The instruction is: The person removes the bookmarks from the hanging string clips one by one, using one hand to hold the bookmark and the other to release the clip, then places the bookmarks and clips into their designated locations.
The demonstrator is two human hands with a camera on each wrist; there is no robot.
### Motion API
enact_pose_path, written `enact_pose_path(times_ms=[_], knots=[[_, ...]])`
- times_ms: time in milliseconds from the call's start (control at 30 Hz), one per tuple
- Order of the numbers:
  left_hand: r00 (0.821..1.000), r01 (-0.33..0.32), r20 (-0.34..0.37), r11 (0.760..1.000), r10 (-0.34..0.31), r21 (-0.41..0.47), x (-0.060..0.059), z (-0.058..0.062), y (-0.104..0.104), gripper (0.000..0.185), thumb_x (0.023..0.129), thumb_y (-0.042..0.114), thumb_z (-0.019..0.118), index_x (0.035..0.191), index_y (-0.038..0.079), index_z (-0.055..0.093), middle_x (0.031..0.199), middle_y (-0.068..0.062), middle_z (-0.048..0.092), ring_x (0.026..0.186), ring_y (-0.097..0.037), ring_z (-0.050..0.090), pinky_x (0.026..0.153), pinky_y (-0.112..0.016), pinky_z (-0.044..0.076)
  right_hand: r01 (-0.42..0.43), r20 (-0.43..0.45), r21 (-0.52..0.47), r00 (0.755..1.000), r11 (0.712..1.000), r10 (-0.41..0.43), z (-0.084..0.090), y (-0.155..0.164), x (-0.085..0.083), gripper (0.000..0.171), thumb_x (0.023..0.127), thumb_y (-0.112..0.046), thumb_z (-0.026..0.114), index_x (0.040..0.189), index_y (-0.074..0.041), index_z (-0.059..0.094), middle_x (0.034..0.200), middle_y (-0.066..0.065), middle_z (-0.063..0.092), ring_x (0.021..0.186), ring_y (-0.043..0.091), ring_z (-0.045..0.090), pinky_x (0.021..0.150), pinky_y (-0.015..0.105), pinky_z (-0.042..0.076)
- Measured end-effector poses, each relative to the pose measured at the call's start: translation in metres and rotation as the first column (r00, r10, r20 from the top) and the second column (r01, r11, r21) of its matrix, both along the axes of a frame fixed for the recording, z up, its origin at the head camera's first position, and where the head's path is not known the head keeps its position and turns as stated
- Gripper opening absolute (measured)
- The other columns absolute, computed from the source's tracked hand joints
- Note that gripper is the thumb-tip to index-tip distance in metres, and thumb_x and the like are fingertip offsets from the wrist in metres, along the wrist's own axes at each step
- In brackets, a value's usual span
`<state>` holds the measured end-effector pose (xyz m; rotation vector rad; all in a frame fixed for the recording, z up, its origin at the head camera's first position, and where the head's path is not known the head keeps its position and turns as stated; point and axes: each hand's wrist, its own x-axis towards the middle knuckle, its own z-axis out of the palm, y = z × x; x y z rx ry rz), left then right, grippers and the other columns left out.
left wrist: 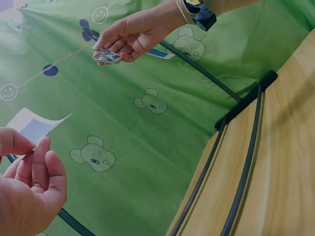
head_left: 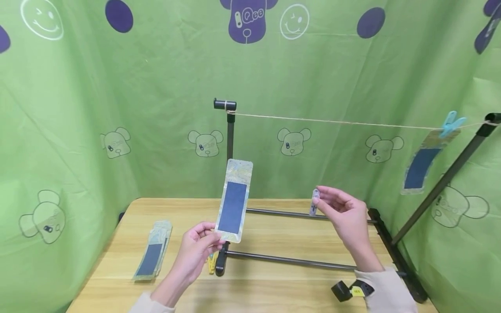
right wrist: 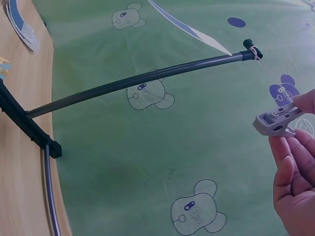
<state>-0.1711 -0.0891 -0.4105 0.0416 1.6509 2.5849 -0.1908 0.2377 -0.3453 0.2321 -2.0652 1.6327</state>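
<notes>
A flat card-like packet with a dark blue panel and patterned pale border [head_left: 233, 206] stands nearly upright in my left hand [head_left: 195, 250], its lower corner pinched between thumb and fingers. Off to the right, my right hand [head_left: 346, 217] pinches a greyish-purple clothespin [head_left: 314, 202] between thumb and fingertips. That clothespin [right wrist: 278, 122] shows close up in the right wrist view, its tip pointing away from the fingers. Behind and above both hands a thin string [head_left: 313, 120] runs between two posts. At its right end a light-blue clothespin [head_left: 452, 124] holds a similar packet [head_left: 422, 167].
More such packets [head_left: 151, 256] lie stacked on the wooden table [head_left: 117, 269] at the left. Yellow clothespins [head_left: 212, 263] lie by the left foot of the black frame [head_left: 289, 260]. The right post [head_left: 442, 182] leans up at the right. A green printed curtain [head_left: 164, 87] encloses the table.
</notes>
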Motion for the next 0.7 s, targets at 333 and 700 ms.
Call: enact_pose_path(times_ms=[333, 700], knots=[[0.998, -0.060, 0.026, 0.998, 0.060, 0.000, 0.011, -0.015, -0.014, 0.019, 0.081, -0.012, 0.058, 0.098, -0.005, 0.058, 0.077, -0.010, 0.056, 0.067, -0.017, 0.060, 0.063, -0.024, 0.056, -0.044, 0.035, -0.035, 0.998, 0.998, 0.045, -0.019, -0.010, -0.001, 0.034, 0.083, -0.003, 0.076, 0.114, 0.005, 0.066, 0.096, 0.004, 0.071, 0.085, 0.014, 0.067, 0.077, 0.021, 0.056], [0.993, -0.107, 0.039, 0.994, 0.107, -0.010, 0.020, -0.031, -0.028, 0.020, 0.083, -0.012, 0.058, 0.102, -0.005, 0.057, 0.080, -0.008, 0.057, 0.071, -0.017, 0.062, 0.066, -0.025, 0.057, -0.065, 0.071, -0.084, 0.995, 0.994, 0.071, -0.041, -0.022, -0.002, 0.033, 0.082, -0.002, 0.076, 0.112, 0.007, 0.066, 0.098, 0.005, 0.071, 0.087, 0.014, 0.067, 0.078, 0.022, 0.056]])
